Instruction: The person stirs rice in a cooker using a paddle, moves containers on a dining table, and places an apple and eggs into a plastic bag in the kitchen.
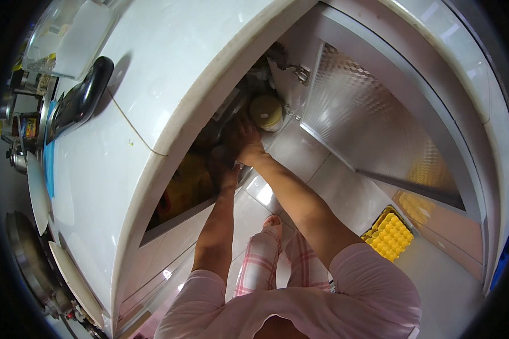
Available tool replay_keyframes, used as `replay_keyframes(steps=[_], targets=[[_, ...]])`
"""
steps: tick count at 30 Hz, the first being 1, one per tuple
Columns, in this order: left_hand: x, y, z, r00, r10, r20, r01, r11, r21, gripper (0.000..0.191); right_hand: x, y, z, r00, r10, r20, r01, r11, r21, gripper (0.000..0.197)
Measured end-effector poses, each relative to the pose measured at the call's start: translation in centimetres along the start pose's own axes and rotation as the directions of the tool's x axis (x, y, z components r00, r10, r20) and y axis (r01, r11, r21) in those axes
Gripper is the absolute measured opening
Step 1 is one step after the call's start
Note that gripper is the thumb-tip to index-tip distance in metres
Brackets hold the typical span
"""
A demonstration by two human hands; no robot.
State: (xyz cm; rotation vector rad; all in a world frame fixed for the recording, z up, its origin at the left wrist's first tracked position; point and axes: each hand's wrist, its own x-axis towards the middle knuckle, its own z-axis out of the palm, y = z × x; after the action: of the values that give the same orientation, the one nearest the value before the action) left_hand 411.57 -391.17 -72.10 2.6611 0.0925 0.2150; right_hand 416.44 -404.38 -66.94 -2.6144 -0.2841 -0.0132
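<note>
Both of my arms reach down into a dark, open cabinet under a white tiled counter. My left hand is low in the cabinet opening, its fingers in shadow around or against something dark that I cannot make out. Just beyond it, my right hand has its back turned up, and its fingertips fade into the shadow. Beside my right hand stands a round tub with a yellowish lid. Dark, partly see-through items lie behind the hands. A yellow thing shows inside the cabinet to the left.
A cabinet door with a patterned translucent panel stands open at the right. Yellow egg trays are on the floor. On the counter are a black-handled utensil, a clear plastic container and plates. A pan is at the far left.
</note>
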Motion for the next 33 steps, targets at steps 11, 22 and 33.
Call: replay_keyframes(steps=[11,22,33], targets=[[-3.5,3.7,-3.1,0.869,-0.237,0.434,0.334,0.929,-0.159,0.097,-22.6,5.1,-5.4,0.759,0.643,-0.101,-0.501,0.676,0.540,0.045],[-14.9,23.4,-21.3,0.678,0.325,0.660,-0.039,0.912,-0.408,0.050,-29.7,5.0,-32.4,0.133,0.934,-0.331,-0.295,0.356,0.887,0.049],[-12.4,35.9,-38.2,0.551,0.709,0.440,-0.302,0.661,-0.687,0.034,-32.4,-8.3,-34.9,0.552,0.834,-0.018,-0.728,0.492,0.477,0.052]])
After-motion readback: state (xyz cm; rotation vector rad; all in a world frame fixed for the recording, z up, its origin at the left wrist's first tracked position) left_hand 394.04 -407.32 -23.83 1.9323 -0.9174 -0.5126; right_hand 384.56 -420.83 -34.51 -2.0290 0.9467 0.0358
